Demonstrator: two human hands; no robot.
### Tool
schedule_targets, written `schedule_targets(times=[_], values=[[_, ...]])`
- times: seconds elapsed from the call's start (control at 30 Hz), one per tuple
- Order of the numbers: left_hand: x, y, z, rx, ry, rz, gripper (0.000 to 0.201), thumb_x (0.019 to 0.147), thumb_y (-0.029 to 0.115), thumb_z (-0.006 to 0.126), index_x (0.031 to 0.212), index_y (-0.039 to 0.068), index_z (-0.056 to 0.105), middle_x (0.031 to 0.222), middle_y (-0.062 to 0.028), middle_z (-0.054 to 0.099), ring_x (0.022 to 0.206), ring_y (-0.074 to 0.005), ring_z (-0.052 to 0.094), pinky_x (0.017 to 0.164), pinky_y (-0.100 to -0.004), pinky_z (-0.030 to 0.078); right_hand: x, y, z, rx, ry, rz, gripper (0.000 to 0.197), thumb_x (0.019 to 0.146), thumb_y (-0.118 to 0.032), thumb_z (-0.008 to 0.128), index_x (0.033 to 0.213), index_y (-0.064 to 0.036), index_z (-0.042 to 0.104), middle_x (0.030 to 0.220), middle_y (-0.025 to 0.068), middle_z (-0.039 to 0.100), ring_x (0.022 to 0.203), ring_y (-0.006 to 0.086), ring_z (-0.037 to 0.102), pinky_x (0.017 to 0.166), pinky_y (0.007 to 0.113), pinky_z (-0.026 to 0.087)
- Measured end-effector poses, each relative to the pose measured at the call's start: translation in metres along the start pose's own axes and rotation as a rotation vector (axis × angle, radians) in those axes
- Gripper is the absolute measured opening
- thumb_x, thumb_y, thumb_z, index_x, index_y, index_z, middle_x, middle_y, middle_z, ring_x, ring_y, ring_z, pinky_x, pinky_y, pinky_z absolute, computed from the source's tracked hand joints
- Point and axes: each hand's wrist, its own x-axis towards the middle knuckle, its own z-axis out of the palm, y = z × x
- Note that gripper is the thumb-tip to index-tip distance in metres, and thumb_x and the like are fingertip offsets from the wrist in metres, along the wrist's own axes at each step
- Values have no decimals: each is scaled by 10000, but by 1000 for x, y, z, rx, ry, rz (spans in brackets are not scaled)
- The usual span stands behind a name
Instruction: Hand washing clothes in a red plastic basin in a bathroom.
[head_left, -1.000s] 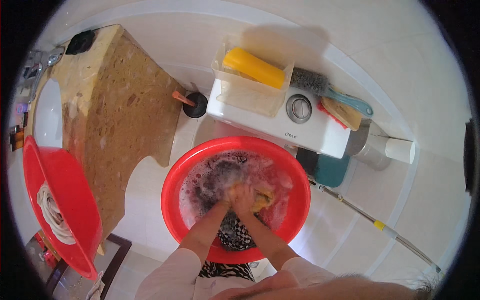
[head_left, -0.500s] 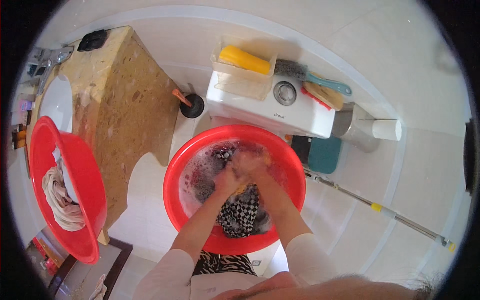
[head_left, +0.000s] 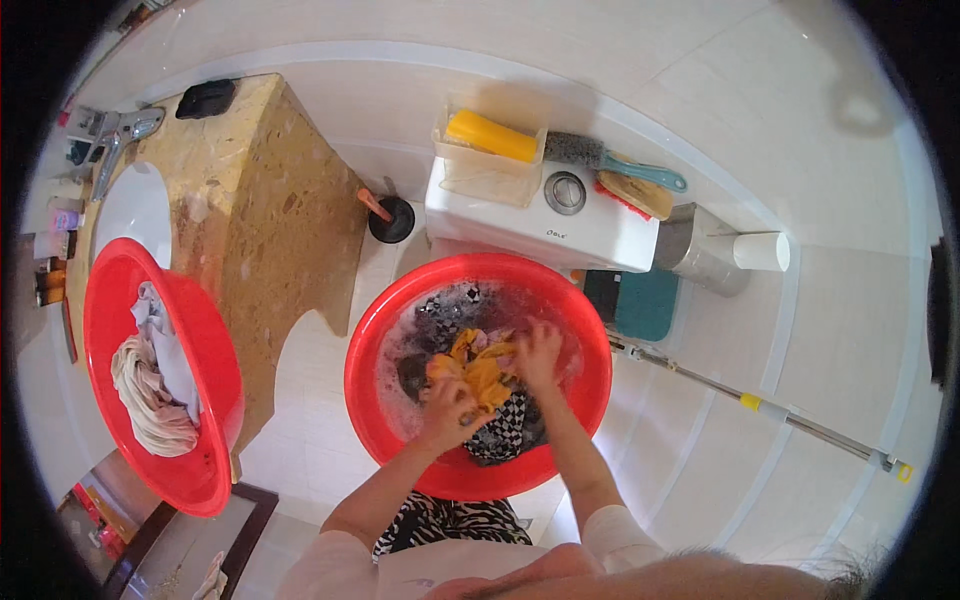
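Note:
A wet yellow cloth [head_left: 486, 380] lies bunched between my hands in the red basin [head_left: 362, 330]; its kind of garment cannot be made out. My left hand [head_left: 450, 408] is at its lower left edge, fingers bent and apart, touching it. On the other side, my right hand [head_left: 540, 353] has its fingers spread beside the cloth's right edge. Below the yellow piece, a black-and-white checked cloth [head_left: 507, 425] sits partly in the water. Suds and more dark checked fabric [head_left: 440, 312] fill the basin's far and left parts.
A second red basin [head_left: 225, 370] tilts at the left, holding beige fabric [head_left: 150, 400] and pale fabric. Beyond my basin, a white toilet tank [head_left: 500, 215] carries a clear bin, a yellow object and brushes. A plunger [head_left: 392, 220] stands by the stone counter [head_left: 300, 190]; a metal pole [head_left: 720, 390] lies right.
My hands were together and blurred at the basin's far side. They have moved apart and nearer to me, and the yellow cloth now shows spread between them.

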Motion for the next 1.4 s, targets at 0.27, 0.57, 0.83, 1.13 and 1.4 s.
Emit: schedule_targets(times=[0.27, 0.57, 0.83, 1.13, 1.4], values=[[24, -34, 52, 396, -17, -330, 610, 688, 315, 751, 1243, 190, 530, 1420, -144, 331, 1294, -355, 317, 976, -608, 296, -5, 2, 39, -75, -87, 231, 628, 830, -326, 592, 1400, -172, 378, 1450, 176, 324, 1300, 395, 332, 1037, 583, 260], [33, -149, 134, 172, -275, -553, 550, 827, 332, 600, 1322, 146, 451, 1361, -157, 403, 1226, -361, 395, 948, -526, 350, -84, -66, 68, 112, -163, -161, 231, 769, -256, 618, 921, -82, 622, 994, 150, 595, 962, 360, 556, 888, 493, 415], [49, -151, 156, 229, -174, -547, 450, 858, 309, 553, 1258, 115, 486, 1262, -160, 505, 1156, -344, 471, 924, -464, 385, 17, -59, 61, -94, -266, 3, 282, 798, -327, 581, 952, -100, 649, 898, 196, 643, 797, 380, 629, 788, 518, 460], [65, -71, 82, 70, 85, -286, 371, 796, 266, 651, 1090, 76, 529, 1026, -151, 579, 993, -368, 540, 868, -442, 421, 66, -51, 7, -278, -300, -136, 339, 859, -380, 499, 936, -86, 650, 969, 202, 641, 910, 353, 627, 773, 508, 492], [-13, -61, -32, 114, 400, -271, 196, 809, 102, 628, 948, 56, 499, 875, -129, 530, 850, -304, 555, 718, -391, 453, -32, 1, -83, 57, 180, -311, 123, 819, -160, 627, 788, -45, 595, 817, 131, 586, 861, 344, 573, 803, 439, 449]])
